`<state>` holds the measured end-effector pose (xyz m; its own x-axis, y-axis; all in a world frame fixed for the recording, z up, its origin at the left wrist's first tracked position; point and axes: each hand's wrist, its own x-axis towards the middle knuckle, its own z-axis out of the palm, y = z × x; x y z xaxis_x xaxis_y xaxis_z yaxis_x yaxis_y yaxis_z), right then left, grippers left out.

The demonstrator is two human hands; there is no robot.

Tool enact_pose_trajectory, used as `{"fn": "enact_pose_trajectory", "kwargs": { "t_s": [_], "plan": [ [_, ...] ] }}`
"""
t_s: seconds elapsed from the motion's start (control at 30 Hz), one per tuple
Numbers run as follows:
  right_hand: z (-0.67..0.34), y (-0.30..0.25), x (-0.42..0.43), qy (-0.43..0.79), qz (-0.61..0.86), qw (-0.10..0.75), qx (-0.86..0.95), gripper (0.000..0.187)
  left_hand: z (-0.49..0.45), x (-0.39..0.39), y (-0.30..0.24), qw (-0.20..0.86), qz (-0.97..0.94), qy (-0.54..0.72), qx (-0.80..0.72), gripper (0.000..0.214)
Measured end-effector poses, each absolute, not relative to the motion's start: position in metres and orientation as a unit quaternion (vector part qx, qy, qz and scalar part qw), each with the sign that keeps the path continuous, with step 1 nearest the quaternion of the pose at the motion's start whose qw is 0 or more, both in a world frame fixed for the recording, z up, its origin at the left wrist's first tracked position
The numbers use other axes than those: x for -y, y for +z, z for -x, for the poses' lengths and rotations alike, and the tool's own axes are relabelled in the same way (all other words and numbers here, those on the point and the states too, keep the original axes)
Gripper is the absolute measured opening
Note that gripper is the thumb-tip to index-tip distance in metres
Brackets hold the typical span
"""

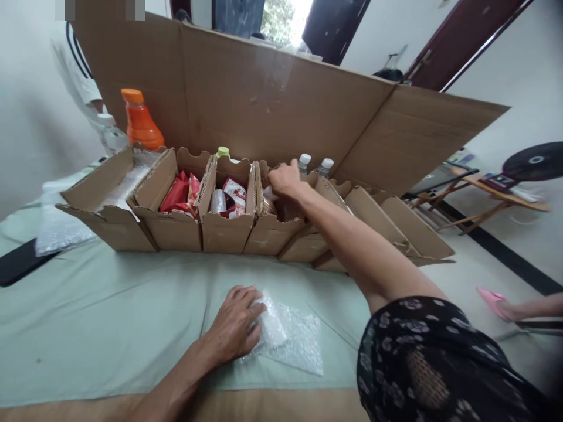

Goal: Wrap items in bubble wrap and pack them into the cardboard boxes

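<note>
My left hand (237, 322) lies on the green cloth, its fingers curled over a white item rolled in bubble wrap (292, 334). A flat part of that wrap spreads out to the right. My right hand (285, 180) reaches over a cardboard compartment (272, 234) in the middle of the row, fingers bent and partly hidden. Whatever they hold, if anything, cannot be made out. Beneath it, a packaged item shows in the compartment. Left of it, one compartment holds a red-and-white packet (235, 196) and a clear wrapped item; another holds red packets (178, 193).
A tall cardboard panel (272, 105) stands behind the row. An orange bottle (143, 123) and clear bottles with white caps (326, 167) rise behind the compartments. More bubble wrap (65, 217) and a black flat object (24, 262) lie left. Another person's foot (497, 302) is at right.
</note>
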<state>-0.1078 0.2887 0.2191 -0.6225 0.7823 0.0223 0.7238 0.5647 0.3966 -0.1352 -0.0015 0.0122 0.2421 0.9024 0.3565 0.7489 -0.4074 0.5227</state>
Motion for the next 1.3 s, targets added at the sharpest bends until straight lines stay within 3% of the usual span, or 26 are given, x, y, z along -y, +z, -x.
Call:
{"fn": "enact_pose_trajectory", "kwargs": {
  "t_s": [0.2,0.3,0.33,0.5,0.6,0.8,0.93,1.0,1.1,1.2,1.3],
  "plan": [
    [-0.012,0.264,-0.179,0.171,-0.450,-0.242,-0.843,0.030,0.145,0.003,0.015,0.141,-0.780,0.315,-0.522,0.037],
    [-0.076,0.221,-0.103,0.136,-0.381,-0.396,-0.824,0.021,0.146,0.005,0.017,0.118,-0.764,0.350,-0.529,0.034],
    [-0.090,0.195,-0.079,0.131,-0.374,-0.397,-0.828,0.022,0.145,0.006,0.019,0.104,-0.758,0.366,-0.529,0.036],
    [-0.105,0.061,-0.002,0.031,-0.418,-0.249,-0.873,0.020,0.133,0.015,0.030,0.051,-0.789,0.388,-0.474,0.051],
    [-0.108,0.042,0.004,-0.053,-0.392,-0.194,-0.898,0.030,0.124,0.017,0.029,0.079,-0.836,0.297,-0.455,0.049],
    [-0.126,0.139,-0.048,-0.056,-0.317,-0.258,-0.911,0.019,0.120,0.013,0.023,0.134,-0.833,0.245,-0.478,0.043],
    [-0.061,0.227,-0.101,-0.018,-0.258,-0.271,-0.927,0.019,0.118,0.013,0.020,0.135,-0.827,0.256,-0.482,0.043],
    [-0.005,0.256,-0.131,-0.006,-0.226,-0.225,-0.948,0.022,0.117,0.013,0.018,0.139,-0.823,0.260,-0.486,0.044],
    [0.085,0.269,-0.174,0.035,-0.224,-0.087,-0.970,0.027,0.114,0.012,0.016,0.147,-0.816,0.275,-0.487,0.045],
    [0.157,0.249,-0.204,0.072,-0.245,0.044,-0.966,0.028,0.113,0.010,0.014,0.149,-0.811,0.286,-0.488,0.046],
    [0.199,0.220,-0.221,0.061,-0.260,0.098,-0.959,0.040,0.114,0.009,0.014,0.152,-0.807,0.289,-0.491,0.046]
  ]
}}
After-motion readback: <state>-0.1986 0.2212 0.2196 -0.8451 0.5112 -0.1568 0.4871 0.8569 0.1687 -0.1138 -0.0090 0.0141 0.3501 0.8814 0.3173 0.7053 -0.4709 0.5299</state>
